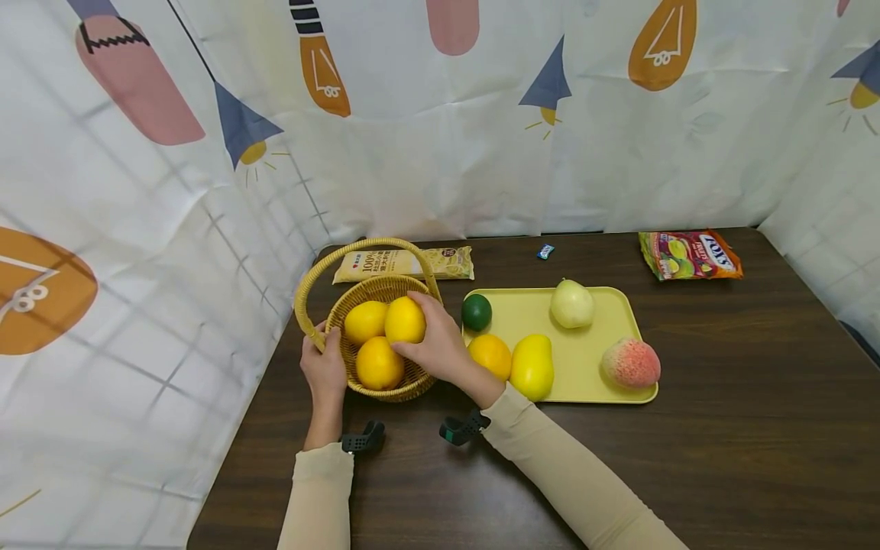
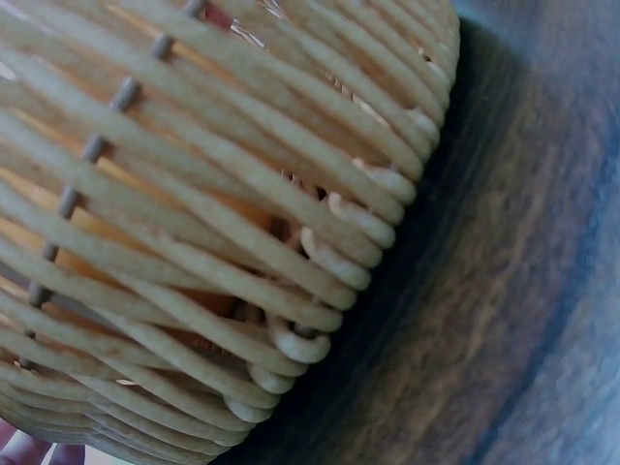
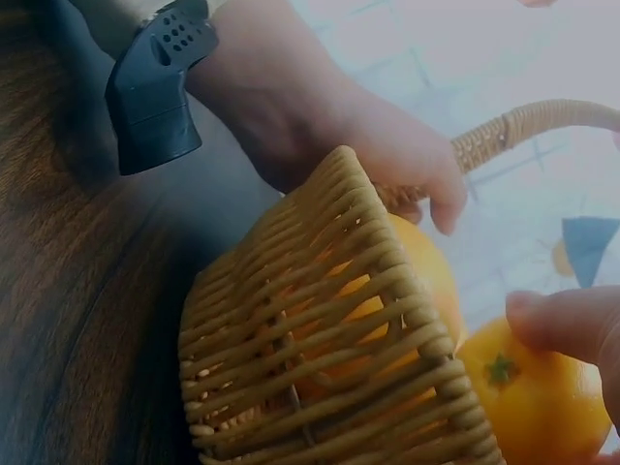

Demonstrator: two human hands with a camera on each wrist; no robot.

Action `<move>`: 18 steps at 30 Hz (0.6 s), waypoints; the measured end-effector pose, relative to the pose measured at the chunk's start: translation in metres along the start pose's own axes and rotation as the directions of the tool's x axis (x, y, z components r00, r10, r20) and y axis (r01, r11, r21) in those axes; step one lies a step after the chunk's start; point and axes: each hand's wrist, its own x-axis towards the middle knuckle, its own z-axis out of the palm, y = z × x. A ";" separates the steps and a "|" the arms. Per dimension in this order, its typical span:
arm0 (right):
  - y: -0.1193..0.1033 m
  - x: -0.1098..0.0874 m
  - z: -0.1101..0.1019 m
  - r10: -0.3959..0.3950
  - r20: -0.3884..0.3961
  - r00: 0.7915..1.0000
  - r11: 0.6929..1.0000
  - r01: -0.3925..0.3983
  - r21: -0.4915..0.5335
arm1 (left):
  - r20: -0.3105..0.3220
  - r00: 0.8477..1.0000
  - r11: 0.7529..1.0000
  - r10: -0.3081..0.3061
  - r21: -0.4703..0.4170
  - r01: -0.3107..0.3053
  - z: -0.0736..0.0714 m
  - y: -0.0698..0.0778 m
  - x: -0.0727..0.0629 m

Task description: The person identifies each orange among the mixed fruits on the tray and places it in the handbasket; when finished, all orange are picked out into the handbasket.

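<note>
Nearest the camera, a left sleeve (image 1: 318,496) and a right sleeve (image 1: 584,473) extend over the dark counter (image 1: 756,428). From left to right, the left hand (image 1: 325,367) grips the wicker basket (image 1: 412,391) at the left foot of its handle (image 1: 374,243); inside lie a yellow fruit (image 1: 364,322) and a lower orange (image 1: 380,365), while the right hand (image 1: 440,340), fingers and thumb curled, holds a brighter orange (image 1: 404,319) at the basket's right side, a flat packet (image 1: 450,263) lying behind. Beside the basket, a yellow tray (image 1: 577,359) bears a green fruit (image 1: 477,312), a tray orange (image 1: 489,354), a mango (image 1: 532,367), a pear (image 1: 572,304) and a peach (image 1: 631,363), with a snack bag (image 1: 690,255) farther back at right.
</note>
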 end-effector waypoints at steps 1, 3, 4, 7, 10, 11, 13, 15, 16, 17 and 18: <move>-0.001 0.001 0.001 0.009 -0.006 1.000 1.000 -0.009 -0.001 | -0.002 1.000 1.000 -0.001 -0.001 0.001 0.000 0.000 0.000; -0.002 0.003 0.003 0.031 -0.016 0.999 1.000 -0.031 0.001 | -0.004 1.000 1.000 0.001 -0.006 -0.001 0.001 0.000 0.000; -0.003 0.005 0.004 0.041 -0.019 0.999 0.999 -0.041 -0.001 | -0.007 1.000 1.000 0.003 -0.008 -0.003 0.001 0.000 0.001; -0.004 0.009 0.009 0.074 -0.025 0.997 0.997 -0.075 -0.006 | -0.014 1.000 1.000 0.009 -0.012 -0.009 0.001 -0.001 0.001; -0.005 0.011 0.013 0.107 -0.029 0.994 0.994 -0.107 -0.016 | -0.017 1.000 1.000 0.006 -0.015 -0.007 0.001 -0.001 0.001; -0.006 0.012 0.014 0.116 -0.032 0.993 0.993 -0.117 -0.018 | -0.016 1.000 1.000 0.004 -0.014 -0.004 0.001 -0.001 0.001; -0.006 0.013 0.016 0.131 -0.039 0.991 0.991 -0.131 -0.018 | -0.015 1.000 1.000 -0.001 -0.014 0.001 0.001 -0.001 0.001; -0.007 0.015 0.017 0.137 -0.048 0.989 0.990 -0.138 -0.027 | -0.012 1.000 1.000 -0.005 -0.013 0.004 0.001 -0.001 0.000; -0.007 0.016 0.017 0.140 -0.051 0.989 0.990 -0.141 -0.027 | -0.009 1.000 1.000 -0.003 -0.012 0.003 0.001 0.000 0.001; -0.007 0.017 0.018 0.143 -0.052 0.988 0.989 -0.144 -0.027 | -0.007 1.000 1.000 -0.003 -0.014 0.003 0.001 0.000 0.001; -0.007 0.018 0.018 0.147 -0.051 0.988 0.989 -0.148 -0.025 | -0.003 1.000 1.000 -0.002 -0.017 0.002 0.001 0.000 0.001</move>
